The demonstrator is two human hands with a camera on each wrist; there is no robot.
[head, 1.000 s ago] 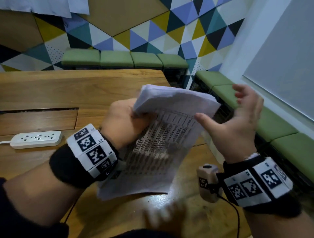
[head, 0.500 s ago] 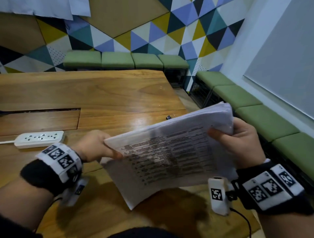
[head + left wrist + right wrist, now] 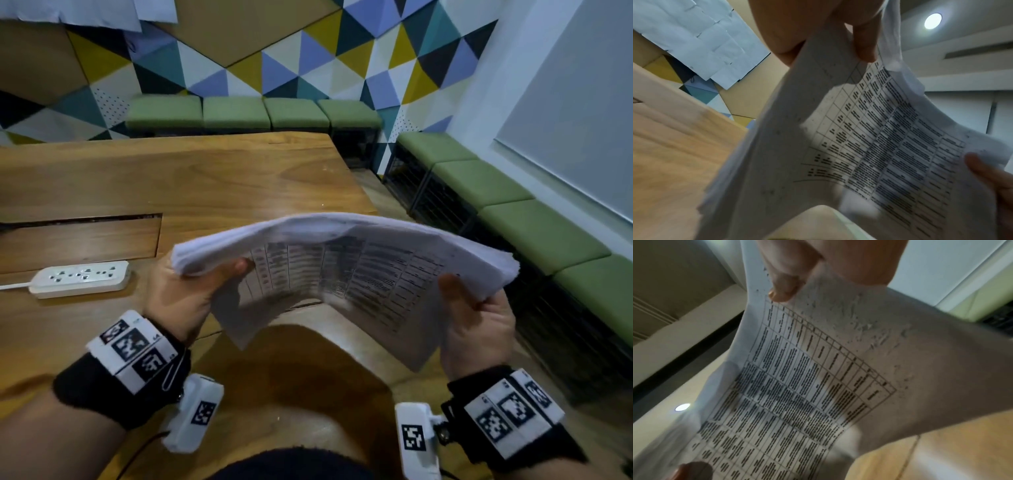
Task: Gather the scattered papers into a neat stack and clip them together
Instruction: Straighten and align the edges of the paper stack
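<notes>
Head view | left hand (image 3: 181, 294) pinching paper stack (image 3: 342, 274) left end | right hand (image 3: 476, 325) pinching right end | stack bowed upward above wooden table (image 3: 171, 178) | power strip (image 3: 80, 278) at left

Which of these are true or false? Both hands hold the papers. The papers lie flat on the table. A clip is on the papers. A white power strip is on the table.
1. Both hands hold the papers: true. The left hand and right hand grip the papers.
2. The papers lie flat: false. They are held up, bowed, above the table.
3. A clip is on them: false. None shows.
4. A white power strip is on the table: true.
</notes>
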